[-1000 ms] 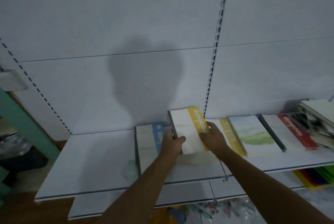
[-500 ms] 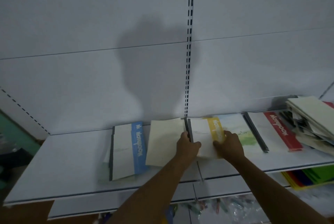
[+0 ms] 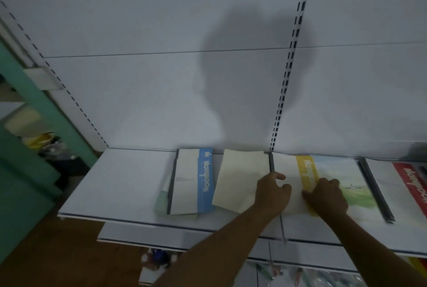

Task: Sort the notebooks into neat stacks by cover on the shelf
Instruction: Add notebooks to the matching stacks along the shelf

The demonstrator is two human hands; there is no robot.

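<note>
Both hands are settling the yellow-banded notebook (image 3: 298,185) on the shelf (image 3: 120,182) right of the cream one (image 3: 240,178), left hand (image 3: 272,194) pinching its spine, right hand (image 3: 325,196) pressing flat; squaring its edges seems next.

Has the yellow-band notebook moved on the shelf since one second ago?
Yes. The yellow-band notebook went right: it lay left of the slotted upright, now right of it.

Four notebook stacks (image 3: 191,185) side by side along shelf (image 3: 120,185); both hands on third from left.
</note>
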